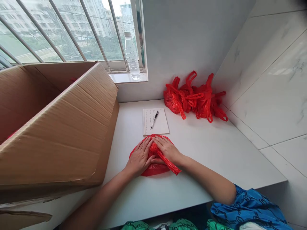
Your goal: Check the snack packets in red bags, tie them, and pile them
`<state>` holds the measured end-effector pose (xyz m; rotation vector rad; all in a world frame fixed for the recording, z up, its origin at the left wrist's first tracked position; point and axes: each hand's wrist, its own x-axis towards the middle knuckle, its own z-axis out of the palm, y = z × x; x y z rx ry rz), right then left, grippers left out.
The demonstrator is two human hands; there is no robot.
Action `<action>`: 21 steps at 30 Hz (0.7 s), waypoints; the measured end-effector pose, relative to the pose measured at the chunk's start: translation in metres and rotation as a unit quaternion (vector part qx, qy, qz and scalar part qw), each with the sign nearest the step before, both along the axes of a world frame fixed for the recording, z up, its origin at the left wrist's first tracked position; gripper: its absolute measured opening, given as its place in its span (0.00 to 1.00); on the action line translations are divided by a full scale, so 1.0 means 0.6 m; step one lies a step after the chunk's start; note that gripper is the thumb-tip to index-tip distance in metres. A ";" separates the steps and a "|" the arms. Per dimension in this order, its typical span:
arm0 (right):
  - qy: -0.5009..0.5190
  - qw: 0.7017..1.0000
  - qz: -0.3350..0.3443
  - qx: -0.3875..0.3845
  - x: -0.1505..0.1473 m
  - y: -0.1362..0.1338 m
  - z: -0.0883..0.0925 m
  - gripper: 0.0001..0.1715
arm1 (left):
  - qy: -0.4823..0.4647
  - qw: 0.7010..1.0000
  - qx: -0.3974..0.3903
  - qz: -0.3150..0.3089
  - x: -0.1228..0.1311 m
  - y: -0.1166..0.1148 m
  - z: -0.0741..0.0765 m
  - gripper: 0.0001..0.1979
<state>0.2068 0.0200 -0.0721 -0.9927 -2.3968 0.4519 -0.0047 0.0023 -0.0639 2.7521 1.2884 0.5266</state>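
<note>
A red plastic bag [155, 170] lies on the white tabletop in front of me. My left hand [139, 157] rests on its left side with the fingers stretched out and the thumb toward the middle. On the right side, my right hand [168, 150] presses down flat, fingers extended toward the bag's far edge. The twisted top of the bag comes up between both hands, and one red strip hangs over my right hand toward the lower right. What is inside the bag is hidden.
A large open cardboard box [72, 127] stands at the left. Beyond the bag lies a notebook [159, 124] with a black pen [154, 119] on it. Several tied red bags [203, 102] sit by the back wall. A water bottle [132, 59] stands on the windowsill [141, 77].
</note>
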 end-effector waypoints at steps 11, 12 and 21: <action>0.170 0.979 0.039 -0.106 0.050 -0.007 0.082 0.14 | -0.225 0.958 -0.162 0.070 0.003 -0.034 0.113 0.08; 0.202 0.967 0.037 -0.152 0.049 -0.014 0.093 0.15 | -0.255 0.944 -0.201 0.067 0.004 -0.040 0.132 0.09; 0.365 0.869 0.123 -0.310 0.036 -0.079 0.150 0.11 | -0.124 0.953 -0.277 0.018 0.032 -0.100 0.280 0.17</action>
